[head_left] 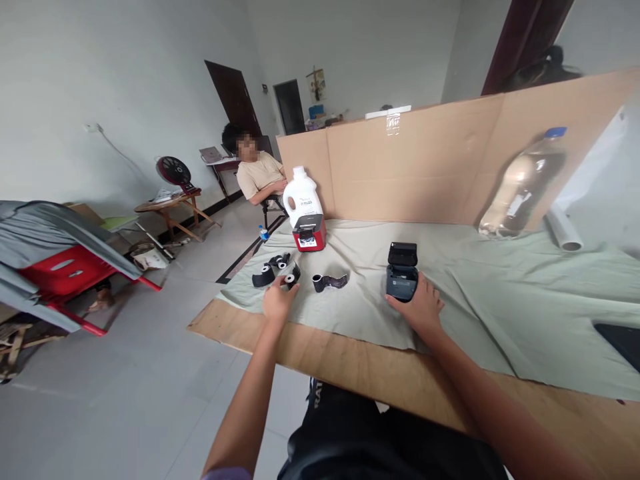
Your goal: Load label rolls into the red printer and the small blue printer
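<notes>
Your left hand is at the near left of the cloth, its grip pinched on a black roll with a white core, thumb on one side and fingers on the other. Your right hand, right of the middle, grasps the near right side of a dark device, which rests on the pale green cloth with its lid raised on the far side. The device carries small pale markings on its front, too small to read.

Just left of the held roll lies another black roll, with more dark rolls just beyond. Between your hands, a small roll trails a dark strip to the right.

Farther off, a red-and-black box bears a white label you can't make out, and the white jug behind it shows print too fine to read. Beyond stands a cardboard sheet; the clear tape on its top edge has illegible white printing. At the far right is a clear bottle with a blue cap.

The bench shows bare wood along its near edge. On your black trousers, below it, the letters "RAT" are readable.
</notes>
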`<control>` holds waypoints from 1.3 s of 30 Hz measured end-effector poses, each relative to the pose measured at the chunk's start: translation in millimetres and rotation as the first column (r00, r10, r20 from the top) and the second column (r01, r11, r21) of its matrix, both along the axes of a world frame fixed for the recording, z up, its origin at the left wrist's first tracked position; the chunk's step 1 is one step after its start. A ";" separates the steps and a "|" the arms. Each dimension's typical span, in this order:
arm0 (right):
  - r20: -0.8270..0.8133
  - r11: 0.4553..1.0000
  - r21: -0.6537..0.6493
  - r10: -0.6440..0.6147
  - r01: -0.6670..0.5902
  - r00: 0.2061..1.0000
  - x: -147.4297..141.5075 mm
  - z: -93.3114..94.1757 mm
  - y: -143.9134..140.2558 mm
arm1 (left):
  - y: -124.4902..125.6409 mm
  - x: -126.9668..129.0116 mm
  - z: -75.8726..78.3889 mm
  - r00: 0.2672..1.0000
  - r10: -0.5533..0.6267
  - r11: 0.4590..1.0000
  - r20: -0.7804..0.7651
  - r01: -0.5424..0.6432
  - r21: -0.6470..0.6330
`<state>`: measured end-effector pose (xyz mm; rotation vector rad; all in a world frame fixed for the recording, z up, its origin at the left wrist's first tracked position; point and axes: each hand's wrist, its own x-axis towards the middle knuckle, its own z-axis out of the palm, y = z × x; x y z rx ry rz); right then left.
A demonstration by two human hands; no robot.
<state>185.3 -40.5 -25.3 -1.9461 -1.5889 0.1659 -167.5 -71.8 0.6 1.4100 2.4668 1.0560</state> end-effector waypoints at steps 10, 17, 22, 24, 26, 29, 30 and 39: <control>-0.030 1.000 -0.013 0.012 -0.013 0.999 -0.5 2.8 -2.0 | 22.9 15.7 42.9 0.925 -0.379 0.826 -0.017 0.346 0.445; -0.189 0.998 0.052 0.029 -0.020 0.982 4.7 -0.8 1.6 | 71.8 164.5 79.3 0.573 -0.800 0.577 0.178 0.655 0.488; -0.414 0.953 0.301 0.088 0.045 0.906 17.6 0.0 7.3 | 104.5 225.9 73.2 0.244 -0.821 0.442 0.516 0.843 0.305; -0.448 0.931 0.360 0.118 0.058 0.886 21.9 -0.8 10.2 | 113.0 232.8 72.1 0.248 -0.772 0.458 0.585 0.855 0.242; -0.474 0.929 0.365 0.130 0.061 0.871 24.0 -2.3 13.0 | 120.2 234.0 71.3 0.272 -0.725 0.480 0.633 0.858 0.181; -0.478 0.943 0.328 0.115 0.056 0.871 23.3 -3.1 15.2 | 129.5 231.8 67.6 0.266 -0.680 0.485 0.683 0.862 0.147; -0.467 0.944 0.327 0.114 0.052 0.877 22.6 -2.5 14.9 | 132.2 230.9 65.3 0.239 -0.678 0.473 0.695 0.866 0.163; -0.348 0.891 0.452 0.217 -0.039 0.912 23.5 11.2 3.3 | 149.0 233.0 33.5 0.158 -0.737 0.425 0.658 0.864 0.269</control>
